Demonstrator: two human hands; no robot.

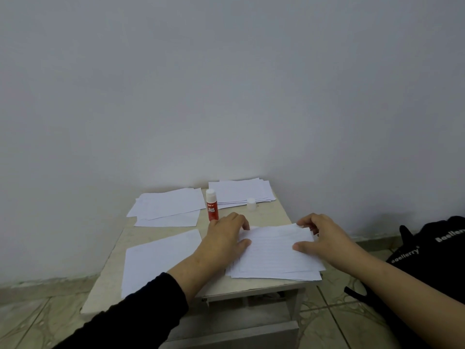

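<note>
A stack of white lined sheets lies at the front right of a small beige table. My left hand rests on the stack's left edge with its fingers bent down onto the top sheet. My right hand holds the top sheet's far right corner, thumb on top and fingers curled over the edge. An uncapped red and white glue stick stands upright just behind my left hand. Its white cap sits apart to the right.
A single white sheet lies at the front left. Two more paper piles sit at the back, one at the back left and one at the back right. A black bag lies on the tiled floor to the right. A plain wall stands behind.
</note>
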